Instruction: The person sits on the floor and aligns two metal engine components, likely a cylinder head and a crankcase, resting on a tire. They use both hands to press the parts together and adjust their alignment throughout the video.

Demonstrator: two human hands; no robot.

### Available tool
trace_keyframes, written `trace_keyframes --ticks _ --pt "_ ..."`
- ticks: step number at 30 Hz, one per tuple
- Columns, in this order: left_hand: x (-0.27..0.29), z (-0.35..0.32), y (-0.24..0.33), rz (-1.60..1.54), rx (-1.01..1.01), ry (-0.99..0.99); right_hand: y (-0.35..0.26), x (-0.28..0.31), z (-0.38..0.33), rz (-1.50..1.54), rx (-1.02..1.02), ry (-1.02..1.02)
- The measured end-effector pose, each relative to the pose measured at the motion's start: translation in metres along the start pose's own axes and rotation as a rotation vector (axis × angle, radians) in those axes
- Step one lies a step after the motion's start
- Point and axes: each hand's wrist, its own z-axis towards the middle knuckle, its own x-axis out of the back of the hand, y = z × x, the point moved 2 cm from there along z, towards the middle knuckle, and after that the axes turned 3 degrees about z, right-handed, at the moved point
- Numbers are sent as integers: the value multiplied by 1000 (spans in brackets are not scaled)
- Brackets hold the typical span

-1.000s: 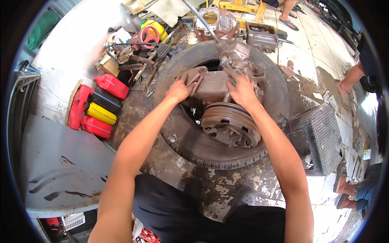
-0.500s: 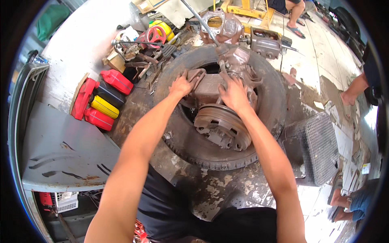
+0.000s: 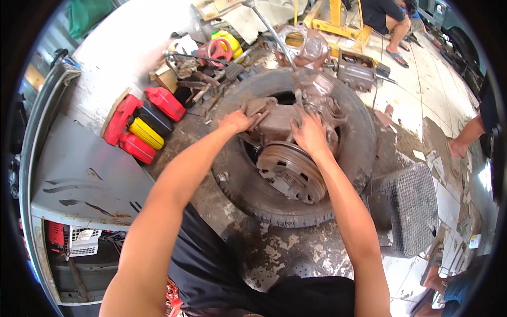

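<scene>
A greasy brown metal housing (image 3: 279, 117) lies across the opening of a large black tire (image 3: 237, 195). A round slotted metal disc (image 3: 291, 168) is on its near end, tilted toward me. My left hand (image 3: 238, 121) grips the housing's left edge, thumb and fingers bent around a projecting part. On the right upper side, my right hand (image 3: 309, 132) holds the housing, its thumb apart from the fingers; the fingertips are partly lost among the castings. Beyond that hand, more rounded castings (image 3: 317, 87) join the housing, and a long metal bar (image 3: 272, 34) rises from there.
Red, black and yellow bottles (image 3: 145, 133) lie at left by a grey panel (image 3: 79, 179). Loose metal parts and a pink ring (image 3: 219, 50) sit behind them. A gearbox casing (image 3: 355, 71) is at the back; a mesh-covered block (image 3: 409, 203) stands right. Other people sit nearby.
The view has shifted, so most of the scene sits lower and further right. Both my hands stay on the housing, with only slight changes in the fingers.
</scene>
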Motion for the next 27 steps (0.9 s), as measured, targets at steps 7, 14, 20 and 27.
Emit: trace_keyframes --ticks 7,14,20,27 --pt "-8 -1 6 -67 -71 78 4 -7 -6 1 35 15" --pt "1 -14 27 4 -65 56 1 2 -4 -8 -47 -4" --pt "-14 -1 -15 -158 -380 37 6 1 -2 -22 -38 -18" --pt "2 8 8 -57 -233 141 -6 -3 2 30 -11 -10"
